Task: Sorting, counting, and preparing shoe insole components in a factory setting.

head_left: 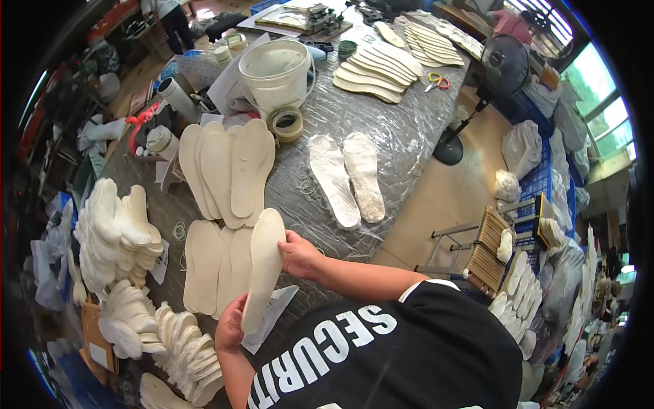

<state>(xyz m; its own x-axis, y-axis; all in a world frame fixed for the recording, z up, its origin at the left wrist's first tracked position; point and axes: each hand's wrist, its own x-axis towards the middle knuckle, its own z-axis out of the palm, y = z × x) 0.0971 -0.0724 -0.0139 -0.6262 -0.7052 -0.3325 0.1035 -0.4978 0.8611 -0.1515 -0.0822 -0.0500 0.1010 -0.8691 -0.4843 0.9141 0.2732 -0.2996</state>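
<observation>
I hold a cream shoe insole (263, 266) between both hands above the plastic-covered table (402, 129). My left hand (230, 328) grips its heel end near my body. My right hand (298, 253) pinches its edge close to the toe end. Just left of it lies a row of similar insoles (208, 267) flat on the table. A second fanned row of insoles (228, 167) lies further away. Two rough white insoles (346, 177) lie side by side to the right.
Stacks of white insoles (119, 235) pile up at the left edge. A white bucket (275, 68), a tape roll (285, 123), scissors (437, 82) and more insole rows (381, 68) stand at the far end. A fan (501, 68) and a rack (487, 249) stand on the floor at right.
</observation>
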